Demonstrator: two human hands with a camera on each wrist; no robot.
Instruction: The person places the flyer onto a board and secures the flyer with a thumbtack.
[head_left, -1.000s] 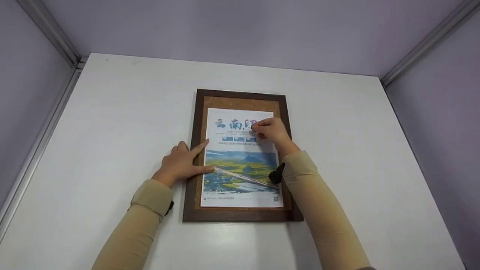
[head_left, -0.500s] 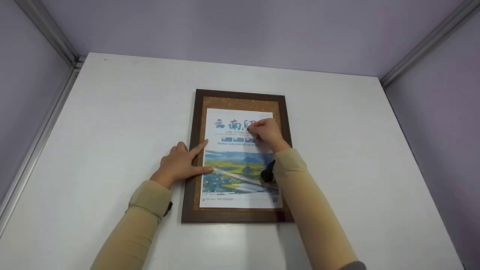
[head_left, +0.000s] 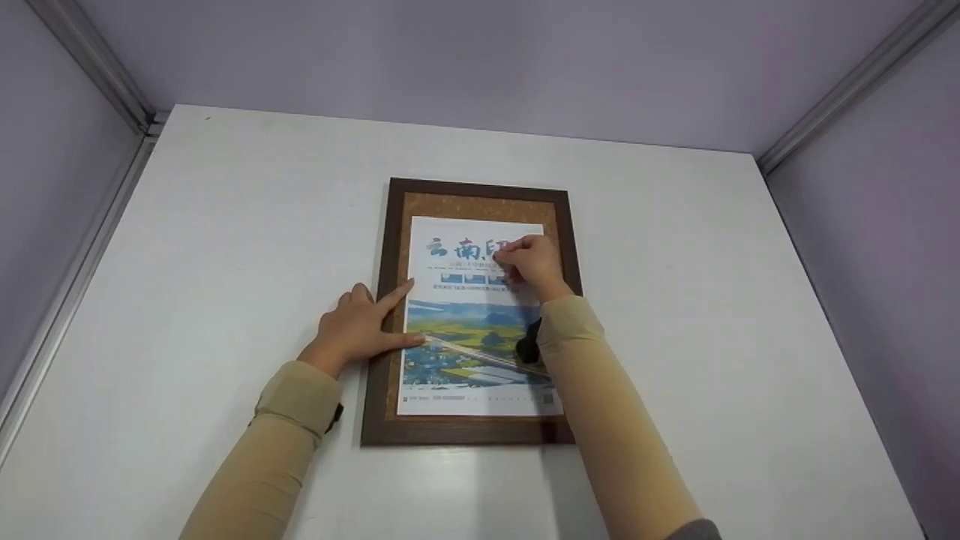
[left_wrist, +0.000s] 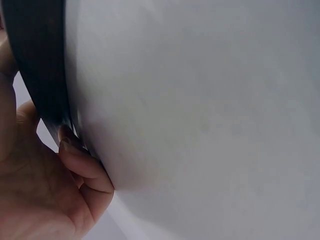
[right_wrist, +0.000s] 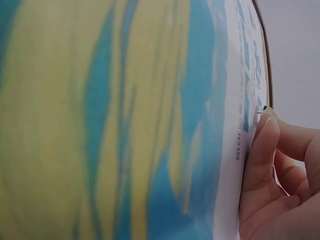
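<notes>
White table (head_left: 225, 225), lilac walls (head_left: 487, 60); wrist views perhaps too close.

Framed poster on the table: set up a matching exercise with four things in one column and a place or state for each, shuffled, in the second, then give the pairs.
Things:
1. left hand
2. right hand
3. poster
4. frame

Places or states:
A. lies flat on the white table
B. fingers curled at the poster's upper right
C. sits inside the brown border
D. rests on the frame's left edge, fingers straight

Pairs: 1-D, 2-B, 3-C, 4-A
</notes>
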